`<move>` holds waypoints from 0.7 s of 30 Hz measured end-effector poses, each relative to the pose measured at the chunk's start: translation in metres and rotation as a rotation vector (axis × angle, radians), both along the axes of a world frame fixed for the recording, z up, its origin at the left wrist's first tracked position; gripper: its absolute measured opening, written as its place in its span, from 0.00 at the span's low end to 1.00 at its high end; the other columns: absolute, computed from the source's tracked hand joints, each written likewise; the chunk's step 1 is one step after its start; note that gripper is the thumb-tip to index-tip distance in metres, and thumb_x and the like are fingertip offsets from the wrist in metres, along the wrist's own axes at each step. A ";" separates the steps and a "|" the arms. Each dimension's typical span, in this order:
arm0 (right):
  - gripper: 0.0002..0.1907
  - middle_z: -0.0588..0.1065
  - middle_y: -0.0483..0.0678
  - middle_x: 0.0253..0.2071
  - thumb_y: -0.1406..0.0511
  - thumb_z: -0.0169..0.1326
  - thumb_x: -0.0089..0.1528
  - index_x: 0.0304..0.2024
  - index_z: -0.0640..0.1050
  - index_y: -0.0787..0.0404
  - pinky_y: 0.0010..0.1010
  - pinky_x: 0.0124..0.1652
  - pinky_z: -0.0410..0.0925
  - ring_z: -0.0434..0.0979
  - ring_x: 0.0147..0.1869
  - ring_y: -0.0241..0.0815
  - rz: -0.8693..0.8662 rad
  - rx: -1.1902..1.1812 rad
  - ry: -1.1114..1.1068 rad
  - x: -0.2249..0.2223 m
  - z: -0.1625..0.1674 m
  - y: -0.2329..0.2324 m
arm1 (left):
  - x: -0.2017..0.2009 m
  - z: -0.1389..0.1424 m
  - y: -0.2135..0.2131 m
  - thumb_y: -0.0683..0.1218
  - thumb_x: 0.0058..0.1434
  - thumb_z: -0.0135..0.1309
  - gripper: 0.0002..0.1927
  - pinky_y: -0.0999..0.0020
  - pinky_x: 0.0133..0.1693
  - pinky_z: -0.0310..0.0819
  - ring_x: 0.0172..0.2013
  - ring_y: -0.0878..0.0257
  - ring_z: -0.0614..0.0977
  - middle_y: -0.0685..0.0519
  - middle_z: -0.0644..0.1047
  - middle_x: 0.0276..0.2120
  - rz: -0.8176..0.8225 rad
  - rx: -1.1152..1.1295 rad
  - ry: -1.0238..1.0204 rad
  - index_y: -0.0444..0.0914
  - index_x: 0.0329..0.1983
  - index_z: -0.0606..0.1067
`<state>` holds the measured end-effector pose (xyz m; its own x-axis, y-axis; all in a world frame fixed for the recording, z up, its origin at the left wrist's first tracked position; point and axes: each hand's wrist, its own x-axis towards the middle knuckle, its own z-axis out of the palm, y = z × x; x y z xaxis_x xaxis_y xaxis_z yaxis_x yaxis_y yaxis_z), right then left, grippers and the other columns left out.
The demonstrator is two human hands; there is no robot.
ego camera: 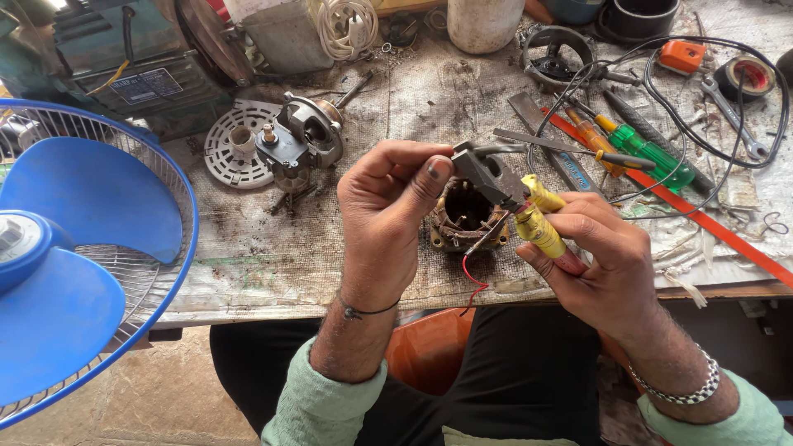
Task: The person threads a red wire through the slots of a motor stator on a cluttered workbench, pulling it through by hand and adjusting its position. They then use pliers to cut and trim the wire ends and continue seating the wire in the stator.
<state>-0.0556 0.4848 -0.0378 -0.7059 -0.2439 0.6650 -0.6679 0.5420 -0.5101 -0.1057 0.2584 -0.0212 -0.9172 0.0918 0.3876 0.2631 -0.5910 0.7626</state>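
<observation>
left hand (387, 216): thumb and fingers pinched on small grey metal block part (486, 175), held over worn bench (273, 256)
right hand (599, 260): fist closed round yellow-handled tool (538, 221), tip at the block
below: round copper-wound motor stator (467, 216) on bench
left: blue fan (74, 248)

A small dark grey block-shaped part (483, 172) is being held up above the workbench edge, tilted, one corner pinched under a thumb. Against its lower right end a yellow-handled tool (541, 223) is pressed, angled down and to the right. Thin wires, one red wire (471, 277) among them, are seen trailing down from the part. Directly behind it, a rusty round motor stator (467, 216) is seen on the bench.
</observation>
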 end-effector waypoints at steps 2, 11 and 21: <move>0.15 0.78 0.53 0.46 0.72 0.67 0.57 0.44 0.77 0.64 0.35 0.51 0.72 0.80 0.53 0.47 -0.006 0.005 0.015 -0.001 0.001 -0.001 | 0.000 -0.002 0.001 0.39 0.71 0.60 0.06 0.79 0.39 0.74 0.38 0.71 0.81 0.51 0.82 0.39 -0.009 0.044 -0.015 0.32 0.49 0.78; 0.16 0.77 0.52 0.41 0.72 0.70 0.55 0.41 0.78 0.65 0.31 0.41 0.72 0.80 0.43 0.42 -0.062 -0.028 -0.046 0.003 -0.004 0.000 | 0.005 -0.004 0.012 0.43 0.74 0.57 0.08 0.79 0.40 0.70 0.36 0.75 0.77 0.55 0.81 0.38 0.083 -0.033 0.013 0.34 0.50 0.76; 0.18 0.78 0.50 0.43 0.72 0.70 0.53 0.43 0.77 0.63 0.39 0.53 0.72 0.79 0.54 0.51 -0.047 0.048 0.055 0.003 0.006 -0.003 | 0.014 0.000 0.015 0.45 0.75 0.56 0.09 0.78 0.39 0.68 0.36 0.74 0.73 0.59 0.75 0.38 0.021 0.066 -0.057 0.34 0.51 0.75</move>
<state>-0.0528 0.4814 -0.0317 -0.6802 -0.2434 0.6914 -0.6671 0.5965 -0.4463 -0.0922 0.2735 -0.0211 -0.9396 0.0482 0.3390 0.2331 -0.6351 0.7364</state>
